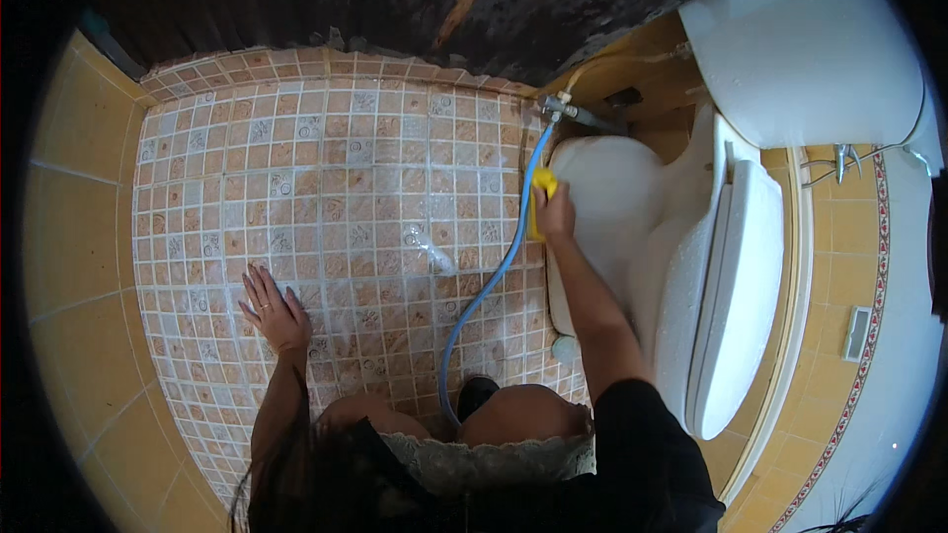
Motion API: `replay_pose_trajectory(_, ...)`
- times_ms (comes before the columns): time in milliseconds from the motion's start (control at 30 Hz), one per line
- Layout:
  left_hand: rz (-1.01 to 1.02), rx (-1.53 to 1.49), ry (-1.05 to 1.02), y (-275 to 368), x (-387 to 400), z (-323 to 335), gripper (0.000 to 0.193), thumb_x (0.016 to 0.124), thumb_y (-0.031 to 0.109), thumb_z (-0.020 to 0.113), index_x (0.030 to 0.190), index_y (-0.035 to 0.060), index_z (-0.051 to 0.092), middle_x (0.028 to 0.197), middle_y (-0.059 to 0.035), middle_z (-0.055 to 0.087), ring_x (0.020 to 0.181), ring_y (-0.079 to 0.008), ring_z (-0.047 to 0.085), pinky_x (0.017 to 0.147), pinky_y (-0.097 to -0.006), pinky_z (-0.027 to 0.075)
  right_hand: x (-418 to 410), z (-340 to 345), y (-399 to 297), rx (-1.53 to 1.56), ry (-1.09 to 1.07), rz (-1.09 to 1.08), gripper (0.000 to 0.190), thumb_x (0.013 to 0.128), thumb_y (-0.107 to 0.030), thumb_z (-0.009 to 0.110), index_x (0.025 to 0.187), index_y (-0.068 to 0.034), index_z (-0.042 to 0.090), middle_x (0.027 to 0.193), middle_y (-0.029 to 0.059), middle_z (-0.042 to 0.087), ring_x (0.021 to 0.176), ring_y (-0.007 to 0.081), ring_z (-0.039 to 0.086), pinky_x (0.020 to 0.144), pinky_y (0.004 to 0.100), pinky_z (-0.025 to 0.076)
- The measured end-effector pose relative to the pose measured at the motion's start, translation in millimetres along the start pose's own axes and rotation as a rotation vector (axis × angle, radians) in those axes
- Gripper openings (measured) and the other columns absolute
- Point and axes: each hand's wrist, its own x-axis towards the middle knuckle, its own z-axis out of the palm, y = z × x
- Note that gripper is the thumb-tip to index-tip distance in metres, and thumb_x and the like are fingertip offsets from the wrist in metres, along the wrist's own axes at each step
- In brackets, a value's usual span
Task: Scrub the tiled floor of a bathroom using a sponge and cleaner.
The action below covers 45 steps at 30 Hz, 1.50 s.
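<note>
My right hand (555, 213) is closed around a yellow scrubbing brush (544, 181), which lies against the floor beside the white toilet's base (592, 237). A blue hose (474, 303) passes just left of the brush and curves down past my knees. My left hand (278, 314) is over the tiled floor (355, 259) with its fingers spread and a ring on one finger; it holds nothing. White suds (433, 250) lie on the wet mosaic tiles between the two hands.
The toilet, with its tank (807, 52) and closed lid (740, 303), stands at the right. A valve (557, 107) feeds the hose near the dark wall at the top. Yellow tiled walls flank the floor. A small round pale object (566, 349) sits by the toilet base.
</note>
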Motion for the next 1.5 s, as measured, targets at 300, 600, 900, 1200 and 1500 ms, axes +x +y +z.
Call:
replay_pose_trajectory(300,0.002,0.031,-0.024,-1,3,-4,0.061,0.098,0.027,0.035,0.154,0.008,0.02,0.161,-0.0108,0.015,0.149,-0.0311,0.009,0.116,-0.0572,0.001,-40,-6,-8,-0.122,-0.004,0.146,0.041,0.095,-0.036,0.056,0.112,-0.002,0.041,0.083,0.0285,0.065,0.078,0.0492,0.063,0.066,0.0568,0.049)
replay_pose_trajectory(600,-0.027,0.031,-0.043,-7,-2,-6,0.061,0.098,0.027,0.036,0.154,0.0111,0.018,0.162,-0.0082,0.013,0.15,-0.0291,0.008,0.117,-0.056,0.0,-131,-30,-10,-0.022,-0.149,0.192,0.065,0.08,-0.045,0.075,0.109,0.002,0.042,0.094,0.0316,0.064,0.087,0.0469,0.064,0.073,0.0508,0.051)
replay_pose_trajectory(900,-0.036,0.01,-0.04,-6,-1,-6,0.061,0.096,0.025,0.041,0.153,0.0094,0.024,0.161,-0.0099,0.017,0.149,-0.0301,0.01,0.117,-0.0563,0.001,-151,6,-86,0.144,-0.216,-0.051,0.069,0.073,-0.048,0.081,0.104,0.001,0.043,0.091,0.0264,0.065,0.082,0.0426,0.066,0.071,0.0496,0.051)
replay_pose_trajectory(1200,-0.005,-0.026,0.016,-4,-1,-3,0.061,0.096,0.024,0.042,0.152,0.0083,0.025,0.161,-0.0104,0.018,0.149,-0.0312,0.012,0.116,-0.0571,0.002,-1,17,-59,0.022,0.043,0.0,0.063,0.078,-0.049,0.075,0.105,0.0,0.049,0.089,0.0252,0.066,0.083,0.0453,0.065,0.071,0.0518,0.051)
replay_pose_trajectory(1500,-0.045,-0.02,0.004,-13,-6,-6,0.061,0.096,0.024,0.043,0.152,0.0076,0.025,0.16,-0.0102,0.02,0.148,-0.0319,0.014,0.116,-0.0575,0.004,-130,66,-217,0.193,-0.481,-0.564,0.055,0.083,-0.038,0.072,0.117,-0.001,0.051,0.085,0.0221,0.068,0.079,0.0424,0.066,0.069,0.049,0.053)
